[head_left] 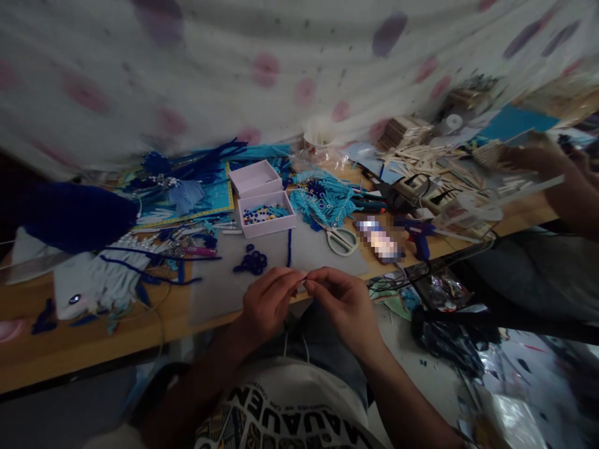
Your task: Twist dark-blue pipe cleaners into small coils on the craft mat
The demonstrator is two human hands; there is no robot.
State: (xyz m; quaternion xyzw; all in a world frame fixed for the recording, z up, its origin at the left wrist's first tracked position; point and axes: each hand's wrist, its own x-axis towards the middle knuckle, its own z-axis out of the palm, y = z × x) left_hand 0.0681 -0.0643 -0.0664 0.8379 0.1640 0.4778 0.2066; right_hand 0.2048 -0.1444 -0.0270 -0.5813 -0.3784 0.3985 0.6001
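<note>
My left hand (pixel 266 300) and my right hand (pixel 345 302) meet at the table's front edge, fingertips almost touching. Both are closed in a pinch around something small, dark and thin that the fingers mostly hide. Just beyond my left hand, a little heap of dark blue fuzzy rings (pixel 253 260) lies on a grey mat (pixel 213 280). Behind it stands a white box (pixel 266 226) with blue, white and yellow beads, its lid (pixel 255 178) lying behind. White-handled scissors (pixel 342 241) rest past my right hand. A dark blue pipe cleaner (pixel 289 247) lies near the box.
Light-blue fuzzy pieces (pixel 322 199) are heaped right of the box. A phone (pixel 380 239) and a blue glue gun (pixel 420 237) lie farther right. On the left sits a large dark blue bundle (pixel 77 215). Another person's arm (pixel 547 163) reaches over wooden sticks (pixel 435 163).
</note>
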